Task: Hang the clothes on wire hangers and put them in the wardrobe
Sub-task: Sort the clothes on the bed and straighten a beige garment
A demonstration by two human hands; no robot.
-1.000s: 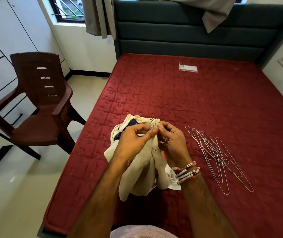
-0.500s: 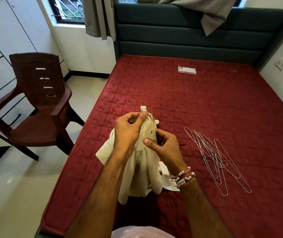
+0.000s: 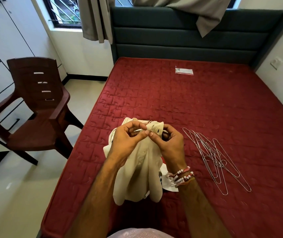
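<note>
Since half a second ago the right hand [image 3: 170,146] has come up from the middle of the cloth to its top edge, and it now meets the left hand [image 3: 126,142] there, the two thumbs almost touching.

Both hands hold the cream garment [image 3: 142,170] above the near part of the red mattress [image 3: 206,103]. The left hand has its fingers curled and pinches the top edge of the cloth between thumb and forefinger. The right hand has its fingers bent around the same edge from the other side and grips it too. What exactly the fingertips work on at this edge is too small to tell. The rest of the garment hangs down in folds between the two forearms. Beaded bracelets [image 3: 182,176] sit on the right wrist.

Under the garment a white cloth [image 3: 169,184] lies on the mattress, partly hidden.

To the right of the hands, near but apart from them, a bundle of wire hangers [image 3: 213,158] lies flat on the mattress, tangled one over another.

Farther back on the mattress there is a small flat packet [image 3: 184,71], near the dark padded headboard [image 3: 188,38]. A grey curtain [image 3: 95,19] hangs by the window. On the floor at the left stands a brown plastic chair [image 3: 39,109], and behind it are the white doors of the wardrobe [image 3: 0,40], which are closed.
</note>
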